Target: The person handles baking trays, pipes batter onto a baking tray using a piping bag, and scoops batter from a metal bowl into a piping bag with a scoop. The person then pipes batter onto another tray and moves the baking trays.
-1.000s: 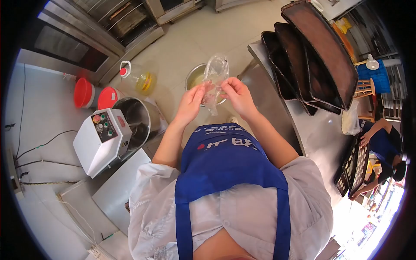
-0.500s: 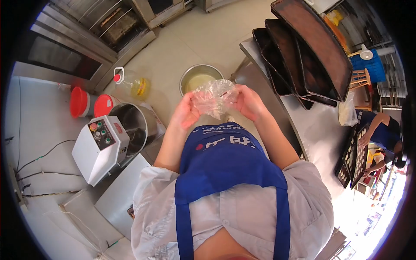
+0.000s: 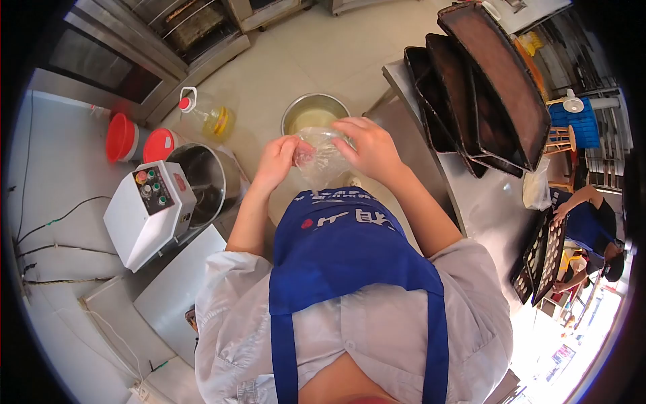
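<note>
A thin, clear plastic bag (image 3: 321,165) hangs crumpled in front of my apron, between my two hands. My left hand (image 3: 277,160) pinches its left edge with thumb and fingers together. On the other side, my right hand (image 3: 371,148) has its fingers curled at the bag's upper right, the thumb lower down and a gap between them. Just beyond the bag, a round metal bowl (image 3: 294,111) with a pale yellowish inside stands on the floor, its near part covered by the bag and my fingers.
Left are a mixer (image 3: 149,215), its metal bowl (image 3: 219,182), red-lidded buckets (image 3: 121,137) and an oil jug (image 3: 214,121). Dark baking trays (image 3: 501,87) lie stacked on the metal table (image 3: 464,182) at right. Farther right, another person (image 3: 585,219) handles trays of pale pieces (image 3: 552,252).
My left hand has moved left and closed into a pinch. My right hand has shifted its fingers on the bag, which now hangs longer and lower. The view has shifted slightly.
</note>
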A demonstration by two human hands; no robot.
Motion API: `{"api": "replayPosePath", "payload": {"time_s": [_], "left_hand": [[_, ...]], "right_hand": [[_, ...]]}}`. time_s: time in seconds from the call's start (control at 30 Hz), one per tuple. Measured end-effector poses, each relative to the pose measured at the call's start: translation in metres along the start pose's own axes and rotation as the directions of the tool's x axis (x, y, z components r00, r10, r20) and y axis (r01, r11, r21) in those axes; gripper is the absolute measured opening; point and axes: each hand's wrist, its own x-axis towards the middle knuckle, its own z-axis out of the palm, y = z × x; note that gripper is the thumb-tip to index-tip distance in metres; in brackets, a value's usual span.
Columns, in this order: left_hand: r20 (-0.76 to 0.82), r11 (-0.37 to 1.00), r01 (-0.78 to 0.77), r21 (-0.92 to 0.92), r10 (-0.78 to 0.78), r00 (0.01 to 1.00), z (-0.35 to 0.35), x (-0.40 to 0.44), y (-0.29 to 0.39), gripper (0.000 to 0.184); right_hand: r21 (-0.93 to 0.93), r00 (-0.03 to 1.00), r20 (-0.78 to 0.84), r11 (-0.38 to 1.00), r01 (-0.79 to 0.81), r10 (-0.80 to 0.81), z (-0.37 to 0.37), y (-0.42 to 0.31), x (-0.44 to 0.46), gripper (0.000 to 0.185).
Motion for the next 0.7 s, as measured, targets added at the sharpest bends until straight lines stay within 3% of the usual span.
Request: {"api": "replayPosePath", "payload": {"time_s": [0.03,0.07,0.1,0.13,0.17,0.2,0.23,0.27,0.33,0.4,0.43,0.5,0.57,0.63,0.7], "left_hand": [[-0.004,1.000,0.006,0.000,-0.006,1.000,-0.006,0.002,0.000,0.038],[0.084,0.994,-0.021,0.104,0.012,0.996,-0.015,0.004,-0.001,0.039],[0.170,0.977,-0.057,0.204,0.022,0.985,-0.021,0.003,-0.002,0.040],[0.159,0.978,-0.051,0.201,0.019,0.987,-0.024,-0.001,-0.004,0.040],[0.073,0.983,-0.066,0.169,0.054,0.996,-0.026,-0.005,-0.005,0.040],[-0.014,0.987,-0.087,0.138,0.090,0.996,-0.028,-0.007,-0.006,0.040],[-0.023,0.987,-0.089,0.135,0.093,0.995,-0.032,-0.012,-0.011,0.040],[-0.070,0.991,-0.064,0.114,0.073,0.995,-0.037,-0.019,-0.022,0.040],[-0.118,0.995,-0.034,0.093,0.045,0.992,-0.039,-0.031,-0.040,0.042],[-0.086,0.979,0.161,-0.127,-0.172,0.981,-0.037,-0.043,-0.056,0.042],[-0.091,0.978,0.164,-0.130,-0.176,0.980,-0.034,-0.044,-0.062,0.042],[-0.030,0.906,0.247,-0.343,-0.273,0.962,-0.025,-0.043,-0.075,0.044],[-0.024,0.896,0.234,-0.378,-0.263,0.965,-0.020,-0.036,-0.084,0.042],[-0.125,0.865,0.200,-0.460,-0.286,0.950,-0.016,-0.032,-0.084,0.042],[-0.136,0.881,0.194,-0.431,-0.276,0.952,-0.017,-0.026,-0.079,0.041]], "right_hand": [[0.024,0.991,0.129,0.999,-0.027,0.023,0.004,0.001,0.001,0.024],[0.031,0.990,0.136,0.999,-0.029,0.024,0.003,0.000,0.003,0.024],[0.019,0.924,0.329,0.977,-0.211,0.193,-0.004,-0.006,0.011,0.023],[-0.031,0.794,0.506,0.926,-0.375,0.338,-0.007,-0.009,0.016,0.024],[-0.028,0.790,0.515,0.928,-0.372,0.332,-0.001,-0.002,0.014,0.024],[0.214,0.733,0.535,0.772,-0.598,0.420,0.007,0.010,0.008,0.026],[0.422,0.658,0.577,0.513,-0.748,0.484,0.009,0.016,0.007,0.028],[0.420,0.658,0.581,0.517,-0.746,0.479,0.008,0.018,0.006,0.028],[0.472,0.563,0.587,0.319,-0.822,0.582,0.005,0.018,0.003,0.031],[0.480,0.521,0.615,0.244,-0.843,0.591,0.003,0.018,-0.003,0.031],[0.488,0.489,0.636,0.180,-0.854,0.597,0.003,0.019,-0.005,0.032],[0.476,0.483,0.643,0.184,-0.860,0.595,0.001,0.021,-0.008,0.032],[0.463,0.479,0.646,0.194,-0.865,0.594,-0.001,0.022,-0.010,0.032],[0.464,0.502,0.631,0.231,-0.855,0.592,-0.002,0.022,-0.013,0.028],[0.467,0.531,0.627,0.270,-0.842,0.570,-0.003,0.023,-0.013,0.027]]}}
